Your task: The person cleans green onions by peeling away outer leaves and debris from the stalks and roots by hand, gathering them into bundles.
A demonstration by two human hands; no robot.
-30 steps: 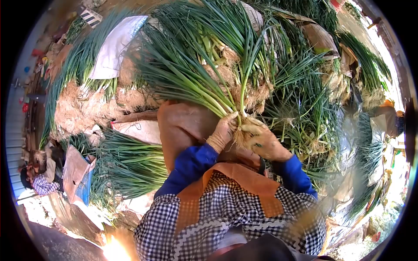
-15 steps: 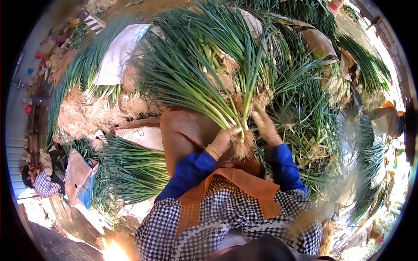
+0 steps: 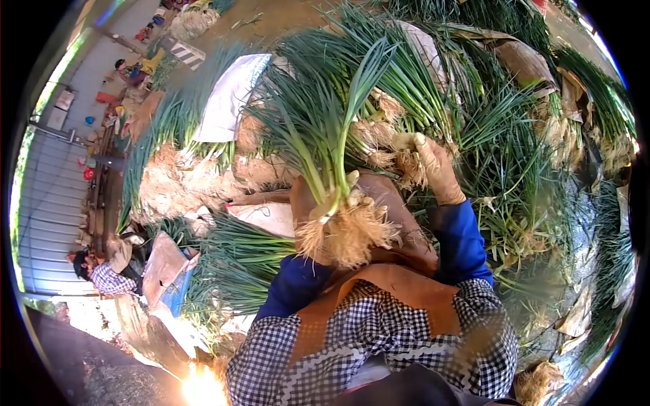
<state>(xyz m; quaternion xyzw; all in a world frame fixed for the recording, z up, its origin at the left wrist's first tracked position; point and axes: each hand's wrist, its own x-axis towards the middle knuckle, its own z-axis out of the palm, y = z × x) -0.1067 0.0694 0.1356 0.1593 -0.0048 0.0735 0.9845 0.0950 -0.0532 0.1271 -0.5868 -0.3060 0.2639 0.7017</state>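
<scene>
Status of work: the right hand point(image 3: 433, 169) has left the stalks. Half a second ago it stood just beside them, fingers apart; it is now at a root clump point(image 3: 410, 168) on the near edge of the heap point(image 3: 406, 74). Its fingers are bent over the clump; whether this grip pinches any roots cannot be told.

The spring onion bunch point(image 3: 349, 233) is over the brown lap cover point(image 3: 409, 227), inside its left edge, leaves pointing to the heap. It has tilted, so its roots now face the camera and cover most of the left hand point(image 3: 360, 200). That grip appears closed around the stalk bases; finger placement is only partly visible.

Bearing on the work, in this inspector's judgement: the left hand alone supports the bunch, leaving the right free at the heap. No stalk is seen lifted in the right hand.

Noted nearby: laid stalks point(image 3: 247, 260) beyond the lap cover's left edge.
</scene>
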